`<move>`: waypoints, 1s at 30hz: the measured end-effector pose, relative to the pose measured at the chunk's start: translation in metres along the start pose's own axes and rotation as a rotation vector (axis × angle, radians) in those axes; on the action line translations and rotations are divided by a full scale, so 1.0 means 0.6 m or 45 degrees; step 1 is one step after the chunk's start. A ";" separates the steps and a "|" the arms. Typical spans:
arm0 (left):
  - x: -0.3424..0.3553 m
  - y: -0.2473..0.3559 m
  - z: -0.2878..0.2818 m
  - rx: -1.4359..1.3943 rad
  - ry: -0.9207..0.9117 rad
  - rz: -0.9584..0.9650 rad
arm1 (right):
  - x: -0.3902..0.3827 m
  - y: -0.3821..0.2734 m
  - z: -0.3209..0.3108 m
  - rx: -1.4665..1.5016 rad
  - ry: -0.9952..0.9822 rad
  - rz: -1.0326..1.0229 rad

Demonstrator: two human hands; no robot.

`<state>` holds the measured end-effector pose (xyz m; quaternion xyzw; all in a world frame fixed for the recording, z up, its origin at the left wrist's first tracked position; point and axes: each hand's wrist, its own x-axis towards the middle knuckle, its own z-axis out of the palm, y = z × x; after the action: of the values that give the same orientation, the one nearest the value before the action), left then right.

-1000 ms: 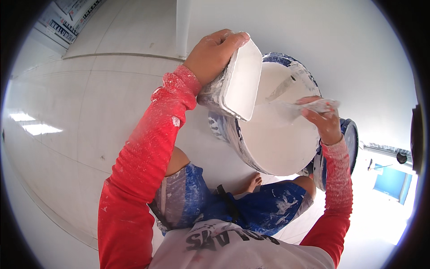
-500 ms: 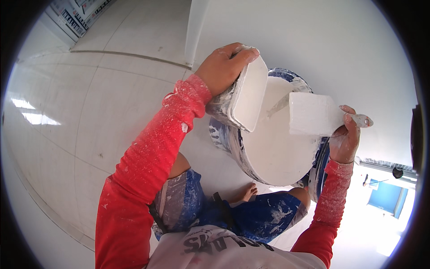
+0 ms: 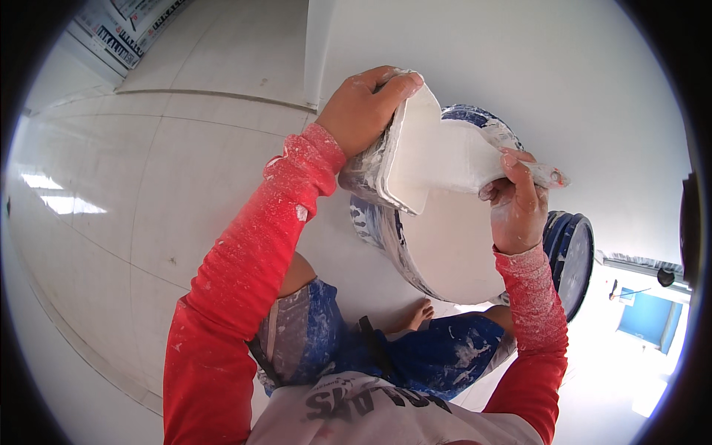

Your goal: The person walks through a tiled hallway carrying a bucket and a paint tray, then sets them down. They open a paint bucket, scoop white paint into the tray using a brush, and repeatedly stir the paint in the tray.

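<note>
My left hand (image 3: 367, 111) is closed on the far rim of a paint-smeared rectangular container (image 3: 374, 174). It is tipped so that its white-coated inside faces right, above the left part of a large blue bucket (image 3: 380, 241). Thick white paint (image 3: 460, 248) fills the bucket. My right hand (image 3: 519, 204) grips the handle of a wide, flat paintbrush (image 3: 467, 156) coated in white. The brush head reaches left into the container's mouth, and the handle end with its hole sticks out to the right. White on white hides exactly where the head touches the container.
Right of the bucket stands a second blue bucket (image 3: 575, 256), lying partly behind my right forearm. A white wall (image 3: 556, 81) rises just beyond. My paint-spattered knees and a bare foot (image 3: 423, 313) are close to the near side. Pale tiles (image 3: 200, 170) cover the floor at left.
The brush has moved left, from above the right side of the bucket into the container's mouth. My right arm went with it, uncovering the second bucket. The container is nearly still.
</note>
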<state>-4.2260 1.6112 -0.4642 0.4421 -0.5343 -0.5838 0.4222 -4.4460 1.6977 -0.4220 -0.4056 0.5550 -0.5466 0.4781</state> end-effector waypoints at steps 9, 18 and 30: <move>0.000 0.002 0.000 0.047 0.016 0.102 | -0.023 -0.032 -0.048 -0.249 0.037 -0.057; 0.005 0.002 -0.008 0.072 -0.052 0.060 | -0.028 -0.086 -0.083 -0.349 -0.177 -0.432; 0.001 0.003 -0.004 -0.038 -0.019 -0.016 | 0.024 -0.026 -0.029 -0.868 -1.018 -0.937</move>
<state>-4.2236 1.6097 -0.4626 0.4348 -0.5259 -0.5977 0.4208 -4.4672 1.6863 -0.4090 -0.8713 0.3012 -0.2744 0.2734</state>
